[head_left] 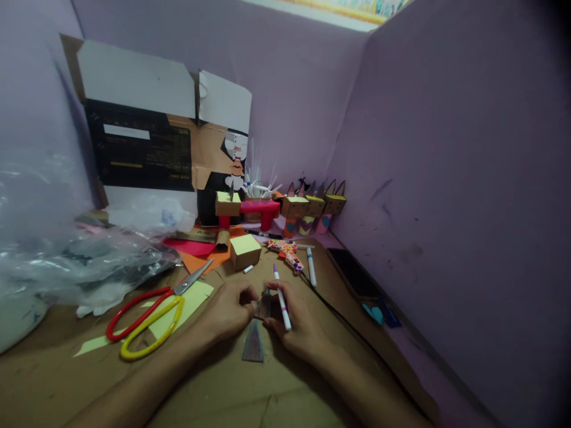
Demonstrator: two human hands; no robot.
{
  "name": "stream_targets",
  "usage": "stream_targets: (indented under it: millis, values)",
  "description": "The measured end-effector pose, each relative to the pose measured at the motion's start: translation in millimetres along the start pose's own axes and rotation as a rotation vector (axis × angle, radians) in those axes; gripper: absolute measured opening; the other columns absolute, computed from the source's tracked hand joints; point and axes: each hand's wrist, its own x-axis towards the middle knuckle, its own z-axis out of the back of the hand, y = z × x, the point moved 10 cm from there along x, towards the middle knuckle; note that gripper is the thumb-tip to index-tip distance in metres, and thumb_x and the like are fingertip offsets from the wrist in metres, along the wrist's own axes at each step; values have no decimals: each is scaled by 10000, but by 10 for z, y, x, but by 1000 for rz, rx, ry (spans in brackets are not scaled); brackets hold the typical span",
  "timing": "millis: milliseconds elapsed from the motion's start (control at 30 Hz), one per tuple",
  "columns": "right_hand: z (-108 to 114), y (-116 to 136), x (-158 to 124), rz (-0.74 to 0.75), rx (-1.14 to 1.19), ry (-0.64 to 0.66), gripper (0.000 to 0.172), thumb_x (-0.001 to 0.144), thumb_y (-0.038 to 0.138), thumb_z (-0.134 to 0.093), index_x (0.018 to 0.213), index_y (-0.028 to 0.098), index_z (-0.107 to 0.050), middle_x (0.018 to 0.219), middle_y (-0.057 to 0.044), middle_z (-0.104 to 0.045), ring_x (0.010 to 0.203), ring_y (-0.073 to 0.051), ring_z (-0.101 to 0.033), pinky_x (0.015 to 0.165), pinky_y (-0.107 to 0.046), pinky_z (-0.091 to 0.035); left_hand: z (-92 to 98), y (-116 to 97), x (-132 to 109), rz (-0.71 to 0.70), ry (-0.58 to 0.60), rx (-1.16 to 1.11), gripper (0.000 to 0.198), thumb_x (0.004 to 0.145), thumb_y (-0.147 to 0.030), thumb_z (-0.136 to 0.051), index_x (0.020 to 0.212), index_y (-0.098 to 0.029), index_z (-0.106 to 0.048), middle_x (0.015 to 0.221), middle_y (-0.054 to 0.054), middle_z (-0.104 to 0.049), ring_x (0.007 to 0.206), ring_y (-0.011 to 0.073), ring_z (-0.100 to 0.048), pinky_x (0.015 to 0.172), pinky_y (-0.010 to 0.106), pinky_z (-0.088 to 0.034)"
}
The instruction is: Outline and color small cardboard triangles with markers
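Observation:
My left hand (231,309) is closed, thumb and fingers pinching the edge of a small dark cardboard triangle (264,305). My right hand (298,324) has a white marker (282,302) with a purple end resting between its fingers. Its fingertips also touch the triangle's right side. Just below both hands, a second cardboard triangle (253,346) with bluish edges lies flat on the cardboard sheet. Beyond the hands are a small cardboard box (245,252) with a pale yellow top and a little white cap (248,269).
Scissors (178,291) with red and yellow handles lie at left over yellow paper (196,297). Clear plastic bags (89,255) pile farther left. A patterned glue gun (288,252) trails a black cord (352,324) along the right. Small box-headed figures (314,205) stand against the wall.

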Motion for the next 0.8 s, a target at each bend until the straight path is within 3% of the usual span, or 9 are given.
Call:
stream_targets:
  millis: [100,200,300,433,500,667,800]
  values:
    - [-23,8,4,25,120,-11,593,643,44,-584,1179,230,-411,1025,-52,-579,793,-175,-574,741,-329,-467,49,148,-8,140,-33,-244,84,646,-173,-496,720,-159,-532,562,-28,-532,472,101,-470,459,208,-344]
    - [-12,12,31,17,308,-44,588,678,75,-585,1198,260,-381,1146,-67,-527,761,-152,-578,707,-325,-493,-22,302,-50,315,5,-516,132,711,-237,-470,773,-137,-530,482,-45,-502,324,61,-365,325,168,-233]
    - [10,64,75,9,385,-42,570,699,112,-601,1195,272,-369,1168,-74,-518,880,-173,-583,742,-337,-501,-119,276,-72,341,95,-798,167,727,-266,-506,756,-111,-561,561,-4,-560,343,41,-406,305,143,-219]
    - [52,172,129,27,421,-16,573,650,97,-659,1151,260,-433,1128,-69,-561,1061,-226,-522,848,-381,-453,-254,227,-147,401,205,-1098,134,713,-225,-584,785,-112,-582,554,-9,-544,396,39,-440,368,132,-320]
    - [26,197,142,24,459,16,583,651,81,-652,1155,275,-434,1152,-62,-546,1085,-234,-508,824,-371,-471,-276,179,-168,382,222,-1192,131,710,-206,-602,789,-103,-586,564,-8,-533,407,30,-425,387,126,-335]
    - [-51,223,134,13,546,53,576,678,81,-627,1166,308,-420,1203,-51,-500,1059,-219,-529,757,-326,-510,-342,125,-213,384,275,-1284,114,702,-184,-605,777,-100,-589,561,4,-526,378,27,-390,319,112,-235]
    - [73,270,126,58,470,-16,505,701,160,-637,1162,273,-463,1204,-65,-532,1100,-235,-500,848,-371,-459,-297,165,-195,381,230,-1313,94,710,-165,-586,776,-99,-595,589,30,-559,392,37,-415,336,117,-268]
